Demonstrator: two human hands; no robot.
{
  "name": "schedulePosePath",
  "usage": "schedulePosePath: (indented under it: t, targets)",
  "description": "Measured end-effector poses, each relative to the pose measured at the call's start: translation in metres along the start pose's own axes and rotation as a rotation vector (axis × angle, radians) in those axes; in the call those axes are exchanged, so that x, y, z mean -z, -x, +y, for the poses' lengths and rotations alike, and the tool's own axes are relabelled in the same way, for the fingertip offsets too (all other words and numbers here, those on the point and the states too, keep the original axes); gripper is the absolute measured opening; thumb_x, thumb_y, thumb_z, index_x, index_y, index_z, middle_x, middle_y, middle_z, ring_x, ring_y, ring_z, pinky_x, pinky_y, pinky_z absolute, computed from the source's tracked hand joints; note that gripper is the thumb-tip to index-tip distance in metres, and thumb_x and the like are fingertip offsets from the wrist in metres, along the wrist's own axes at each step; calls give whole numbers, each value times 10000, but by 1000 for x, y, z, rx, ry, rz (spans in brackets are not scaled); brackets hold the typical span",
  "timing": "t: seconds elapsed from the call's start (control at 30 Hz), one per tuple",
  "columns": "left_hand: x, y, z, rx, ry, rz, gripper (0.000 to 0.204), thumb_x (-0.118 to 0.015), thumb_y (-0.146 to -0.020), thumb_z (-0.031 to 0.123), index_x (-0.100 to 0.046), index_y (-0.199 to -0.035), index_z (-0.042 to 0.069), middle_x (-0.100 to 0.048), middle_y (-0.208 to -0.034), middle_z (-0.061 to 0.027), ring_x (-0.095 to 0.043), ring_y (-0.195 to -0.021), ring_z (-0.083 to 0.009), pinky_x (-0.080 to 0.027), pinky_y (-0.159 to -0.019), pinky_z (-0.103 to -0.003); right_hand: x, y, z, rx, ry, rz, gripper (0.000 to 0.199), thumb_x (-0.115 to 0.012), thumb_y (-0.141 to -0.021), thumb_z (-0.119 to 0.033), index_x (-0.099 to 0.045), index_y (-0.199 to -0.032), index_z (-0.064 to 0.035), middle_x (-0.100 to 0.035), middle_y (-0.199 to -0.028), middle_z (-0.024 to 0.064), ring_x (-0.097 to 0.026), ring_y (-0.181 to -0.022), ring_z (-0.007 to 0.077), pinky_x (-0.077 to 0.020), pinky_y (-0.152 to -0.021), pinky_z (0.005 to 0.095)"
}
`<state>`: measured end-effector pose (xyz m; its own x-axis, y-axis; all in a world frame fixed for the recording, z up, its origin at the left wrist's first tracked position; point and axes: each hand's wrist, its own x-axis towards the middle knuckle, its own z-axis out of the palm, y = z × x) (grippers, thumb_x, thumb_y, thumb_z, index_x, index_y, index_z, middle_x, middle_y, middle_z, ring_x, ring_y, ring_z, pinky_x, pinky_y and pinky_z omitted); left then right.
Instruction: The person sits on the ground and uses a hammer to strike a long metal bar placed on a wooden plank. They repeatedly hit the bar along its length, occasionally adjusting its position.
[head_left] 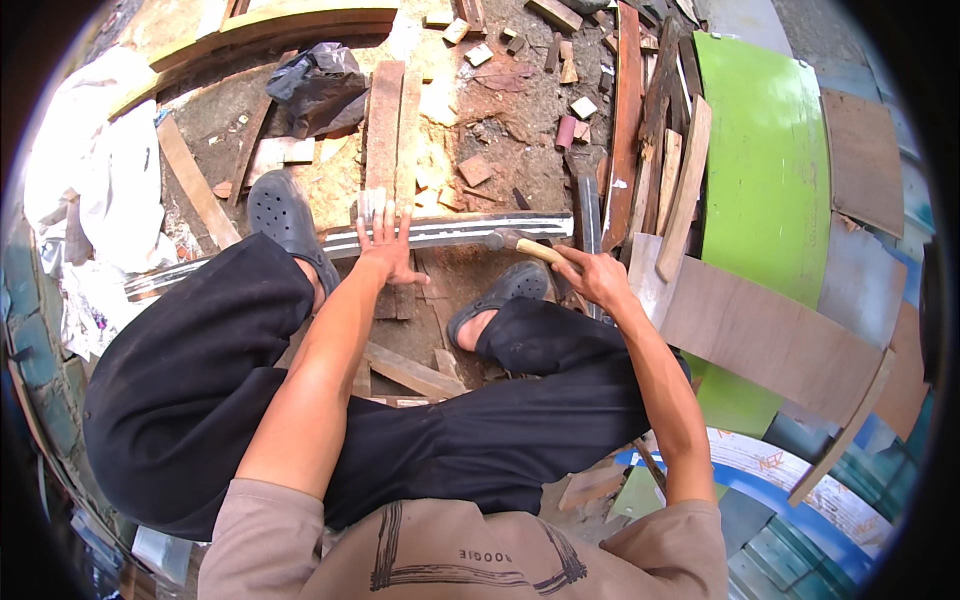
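Note:
My left hand (pixel 383 243) lies with fingers spread on a long dark strip with white stripes (pixel 450 229), which runs crosswise in front of me. My right hand (pixel 597 276) is wrapped round the pale wooden handle of a hammer (pixel 535 248). The hammer's metal head is at the strip's right part; whether it touches the strip I cannot tell. Beneath the strip, near my left hand, a pair of wooden planks (pixel 384 130) points away from me. My shoes stand on either side of my left hand, the left one (pixel 285 218) against the strip.
Small wood offcuts (pixel 478 55) and a dark red cylinder (pixel 566 132) litter the ground ahead. A crumpled black plastic bag (pixel 318 88) lies at the far left, near white cloth (pixel 95 190). Long boards and a bright green panel (pixel 765 160) lie along the right.

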<state>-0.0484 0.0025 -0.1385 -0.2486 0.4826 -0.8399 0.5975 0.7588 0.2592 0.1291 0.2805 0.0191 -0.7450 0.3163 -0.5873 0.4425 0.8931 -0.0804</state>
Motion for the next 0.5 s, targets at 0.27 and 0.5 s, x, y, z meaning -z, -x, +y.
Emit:
schedulePosePath:
  t: [0.27,0.5]
  targets:
    - [1,1,0,8,7,-15,1439,-712,-624,760,179,-1532,88,190,-1583,-261,182,-1467,-423,115,-1094,-675,10,-1,-17,16,43,8,409,-564,-920,-516,-693,-1176,-224,-712,-811,166,-692,-769,370,-559,-683,471]
    - [0,-1,0,-14,15,-3,1458,-699,-612,789,170,-1526,58,160,-1581,-284,175,-1458,-455,131,-1089,-679,3,2,-62,112,303,-41,307,-576,-929,-331,-650,-1005,-44,-675,-663,151,-697,-668,333,-543,-573,448]
